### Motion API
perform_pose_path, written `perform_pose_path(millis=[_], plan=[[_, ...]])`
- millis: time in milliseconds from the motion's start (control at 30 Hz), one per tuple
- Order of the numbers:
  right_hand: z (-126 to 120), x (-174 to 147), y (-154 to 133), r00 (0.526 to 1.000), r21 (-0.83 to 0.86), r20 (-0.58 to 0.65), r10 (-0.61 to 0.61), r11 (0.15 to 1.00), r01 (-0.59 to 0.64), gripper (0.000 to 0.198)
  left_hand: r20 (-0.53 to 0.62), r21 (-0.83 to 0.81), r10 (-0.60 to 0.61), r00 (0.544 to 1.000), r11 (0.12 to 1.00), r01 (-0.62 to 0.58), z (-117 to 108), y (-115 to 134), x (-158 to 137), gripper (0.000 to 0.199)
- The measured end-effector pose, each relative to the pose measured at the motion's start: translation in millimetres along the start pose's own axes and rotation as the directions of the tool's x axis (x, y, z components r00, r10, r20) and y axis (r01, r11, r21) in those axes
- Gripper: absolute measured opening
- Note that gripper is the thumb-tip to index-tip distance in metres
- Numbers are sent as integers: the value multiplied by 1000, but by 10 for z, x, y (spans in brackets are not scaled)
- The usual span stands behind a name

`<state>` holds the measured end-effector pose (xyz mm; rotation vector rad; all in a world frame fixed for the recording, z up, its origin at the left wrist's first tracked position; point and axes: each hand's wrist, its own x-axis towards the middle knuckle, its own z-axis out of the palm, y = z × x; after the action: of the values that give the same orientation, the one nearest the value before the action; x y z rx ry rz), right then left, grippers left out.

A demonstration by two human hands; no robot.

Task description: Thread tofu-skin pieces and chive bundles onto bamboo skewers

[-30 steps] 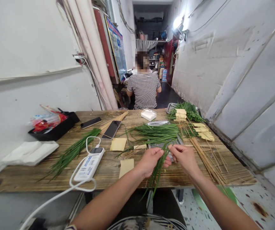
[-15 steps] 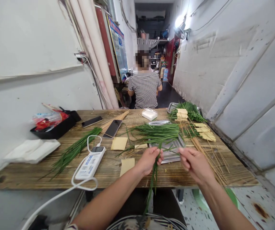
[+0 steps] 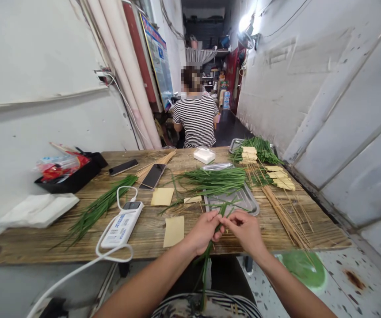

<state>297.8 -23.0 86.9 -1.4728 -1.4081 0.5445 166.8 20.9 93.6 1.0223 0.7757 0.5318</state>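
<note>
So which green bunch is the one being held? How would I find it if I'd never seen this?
Start at the long wooden table and find its near edge, just in front of the steel tray. There the left hand and right hand meet, pinching a thin bunch of chives. Unlike the other chive piles lying flat on the tabletop, this bunch dangles down past the table edge.

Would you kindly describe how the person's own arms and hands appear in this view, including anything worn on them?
Both forearms are bare, with no sleeves in view. The left hand and right hand wear no gloves, and no rings, watch or bracelet can be made out. A striped garment shows at the bottom edge.
</note>
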Motion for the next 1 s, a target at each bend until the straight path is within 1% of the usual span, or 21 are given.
perform_pose_path(millis=[67,100,167,233,267,300,333,367,433,500,567,667,733,867,933,1000], plan=[[-7,3,11,999,-74,-14,-36,997,35,31,52,-23,-28,998,999,29,-40,-14,-34,30],[-25,25,21,999,-112,7,-40,993,40,31,85,-36,-42,995,998,45,-58,-14,-49,31],[-92,128,78,993,-183,118,-28,982,49,34,139,-76,-65,988,994,76,-91,-6,-74,33],[-198,323,198,969,-250,249,4,966,60,37,153,-140,-75,985,985,97,-126,4,-89,36],[-259,449,281,963,-297,270,21,953,63,36,150,-175,-76,986,979,102,-145,8,-92,38],[-317,586,375,970,-363,241,39,930,53,36,144,-207,-72,987,973,102,-164,9,-94,40],[-369,725,474,986,-605,152,70,796,37,34,138,-234,-69,988,967,100,-181,8,-96,41],[-409,858,573,991,-687,98,87,727,5,28,137,-254,-70,988,962,103,-195,5,-99,42],[-445,1071,748,993,-779,56,105,626,-22,23,142,-279,-80,987,953,117,-212,-1,-111,43],[-430,1191,865,990,-825,74,119,565,-6,22,144,-293,-86,986,948,125,-219,-2,-131,44],[-400,1225,911,986,-862,113,126,506,34,22,131,-302,-72,989,947,109,-227,4,-151,45],[-427,1201,860,974,-890,198,115,438,129,27,119,-302,-39,992,950,74,-256,15,-163,44],[-523,1193,770,959,-893,262,104,403,201,27,126,-303,-34,991,950,71,-282,18,-156,44],[-850,1263,515,924,-888,360,132,354,295,24,145,-309,-40,989,947,84,-310,19,-126,45],[-1029,1304,352,888,-868,429,167,349,353,20,153,-304,-40,987,949,85,-301,19,-117,45],[-1176,1294,155,867,-846,475,150,349,403,20,139,-280,-24,990,958,63,-279,22,-114,43]])
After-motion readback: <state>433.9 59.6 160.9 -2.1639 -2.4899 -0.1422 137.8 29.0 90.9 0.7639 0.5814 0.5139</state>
